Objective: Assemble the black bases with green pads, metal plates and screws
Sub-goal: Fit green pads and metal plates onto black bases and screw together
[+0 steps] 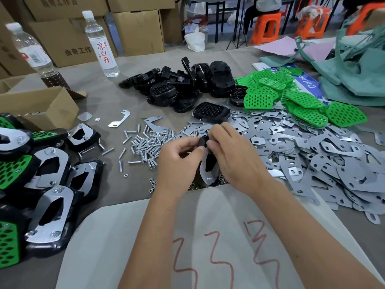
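Head view showed a grey bench (116,92) crowded with parts; at the right lay a wide heap of plates (312,155); at the left edge a stack of finished units (48,180), black with green faces and plates screwed on; behind the middle sat a pile of bases (179,84), and just right of it a pile of pads (291,97); two bottles (102,42) stood at the back left, near a box (37,105); loose screws (145,144) lay left of the hands, and small nuts (153,184) near the wrists; a white sheet (129,236) with red marks lay under the forearms. Both hands met at the centre on one base (205,141) with a plate (205,174) against it; the left hand (179,163) gripped its left side; the right hand (231,155) pinched its top with curled fingers.
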Demonstrator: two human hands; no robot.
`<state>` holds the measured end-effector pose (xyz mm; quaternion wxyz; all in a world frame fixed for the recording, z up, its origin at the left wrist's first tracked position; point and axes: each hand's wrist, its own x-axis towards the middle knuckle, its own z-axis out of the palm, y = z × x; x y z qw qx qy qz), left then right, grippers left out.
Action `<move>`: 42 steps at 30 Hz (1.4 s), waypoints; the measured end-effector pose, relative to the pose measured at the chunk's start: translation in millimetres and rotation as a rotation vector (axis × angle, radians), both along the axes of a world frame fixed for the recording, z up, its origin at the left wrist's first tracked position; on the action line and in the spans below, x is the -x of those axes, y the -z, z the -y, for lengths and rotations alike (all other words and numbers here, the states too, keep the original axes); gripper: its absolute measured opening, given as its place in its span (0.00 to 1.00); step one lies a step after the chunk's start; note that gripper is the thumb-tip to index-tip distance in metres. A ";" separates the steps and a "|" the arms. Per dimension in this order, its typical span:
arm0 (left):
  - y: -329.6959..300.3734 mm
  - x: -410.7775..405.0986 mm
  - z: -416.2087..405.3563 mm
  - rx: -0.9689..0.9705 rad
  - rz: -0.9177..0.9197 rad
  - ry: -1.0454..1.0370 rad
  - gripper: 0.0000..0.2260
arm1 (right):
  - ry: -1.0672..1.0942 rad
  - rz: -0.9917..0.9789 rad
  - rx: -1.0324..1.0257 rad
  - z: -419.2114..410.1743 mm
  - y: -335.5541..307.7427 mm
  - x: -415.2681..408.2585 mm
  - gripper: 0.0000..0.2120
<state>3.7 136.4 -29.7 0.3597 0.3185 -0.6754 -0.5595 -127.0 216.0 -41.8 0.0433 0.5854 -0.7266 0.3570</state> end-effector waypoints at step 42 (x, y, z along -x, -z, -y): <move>3.5 10.4 -11.2 0.122 -0.047 -0.053 0.07 | 0.199 0.095 0.144 5.2 2.9 -6.2 0.16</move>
